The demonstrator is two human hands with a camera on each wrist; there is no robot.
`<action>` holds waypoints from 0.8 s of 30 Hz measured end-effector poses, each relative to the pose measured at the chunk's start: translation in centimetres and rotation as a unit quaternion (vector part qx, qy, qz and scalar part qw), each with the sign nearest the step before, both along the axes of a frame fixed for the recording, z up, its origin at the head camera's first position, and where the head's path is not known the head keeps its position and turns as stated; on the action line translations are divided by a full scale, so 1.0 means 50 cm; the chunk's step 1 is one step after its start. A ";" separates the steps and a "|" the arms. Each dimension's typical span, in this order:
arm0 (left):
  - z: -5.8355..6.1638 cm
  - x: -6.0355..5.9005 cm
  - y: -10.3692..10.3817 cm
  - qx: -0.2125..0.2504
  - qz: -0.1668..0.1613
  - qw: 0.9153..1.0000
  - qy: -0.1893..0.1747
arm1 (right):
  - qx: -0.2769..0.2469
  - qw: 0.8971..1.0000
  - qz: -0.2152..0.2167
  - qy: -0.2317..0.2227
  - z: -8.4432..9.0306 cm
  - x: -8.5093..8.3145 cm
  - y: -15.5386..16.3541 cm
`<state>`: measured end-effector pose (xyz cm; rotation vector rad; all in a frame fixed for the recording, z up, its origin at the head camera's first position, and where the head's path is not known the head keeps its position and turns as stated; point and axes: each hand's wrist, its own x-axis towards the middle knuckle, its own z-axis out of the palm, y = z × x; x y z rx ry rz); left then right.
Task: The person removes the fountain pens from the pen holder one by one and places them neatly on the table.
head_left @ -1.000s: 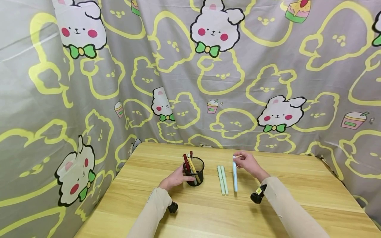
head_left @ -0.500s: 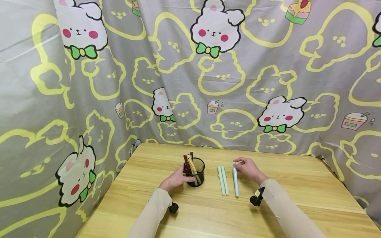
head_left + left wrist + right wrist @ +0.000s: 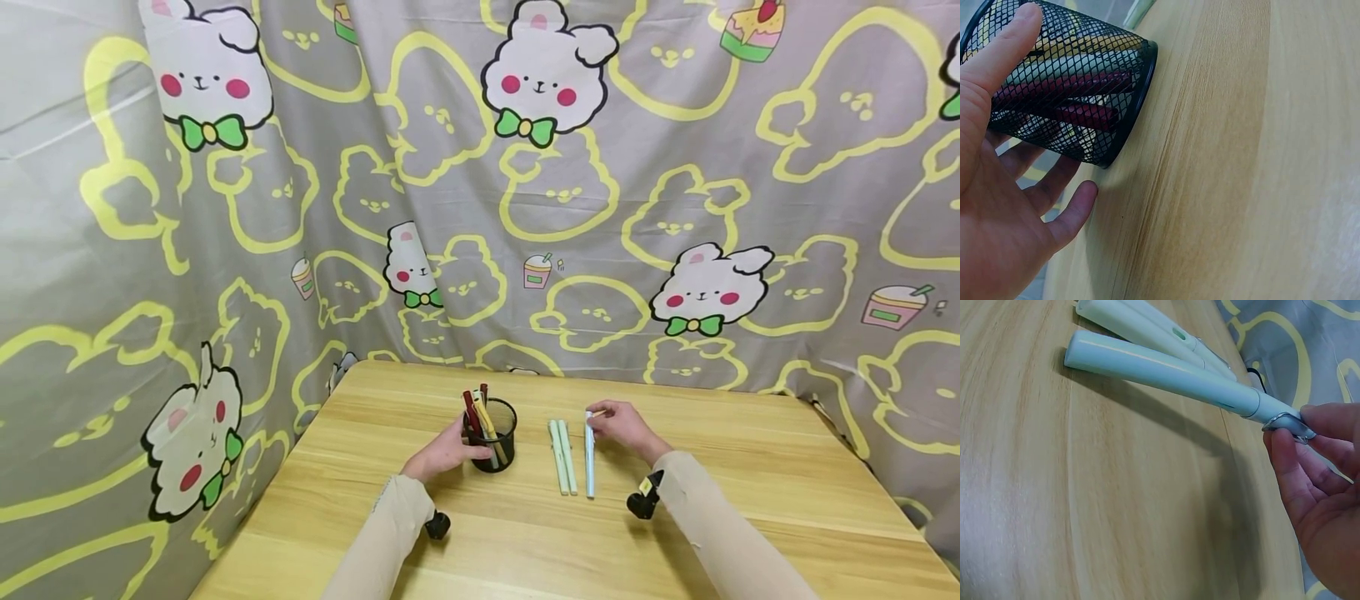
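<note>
Pale blue pen [image 3: 1166, 374], centre of the head view: judged light, rigid and smooth, so likely slippery; the right hand [image 3: 624, 427] pinches its clip end, the far tip lying on the table [image 3: 750, 467] beside two green pens [image 3: 561, 454]. Left hand [image 3: 442, 454] cups the black mesh pen cup [image 3: 491, 433]. Patterned curtain [image 3: 675, 208] fills the upper frame.

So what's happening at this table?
A person sits at a wooden table. Their left hand grips a black mesh pen holder with several pens inside. Their right hand pinches the clip end of a light blue pen, which lies beside two pale green pens on the table.
</note>
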<state>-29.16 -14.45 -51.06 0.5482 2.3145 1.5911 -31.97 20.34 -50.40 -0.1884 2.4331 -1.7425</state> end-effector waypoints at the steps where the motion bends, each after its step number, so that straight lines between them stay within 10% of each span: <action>1: 0.000 0.000 0.000 -0.002 0.000 1.000 0.001 | 0.001 1.000 0.002 -0.001 -0.001 0.000 -0.001; 24: 0.004 0.002 0.000 -0.014 0.002 1.000 -0.004 | 0.015 1.000 -0.004 -0.004 -0.031 -0.009 -0.013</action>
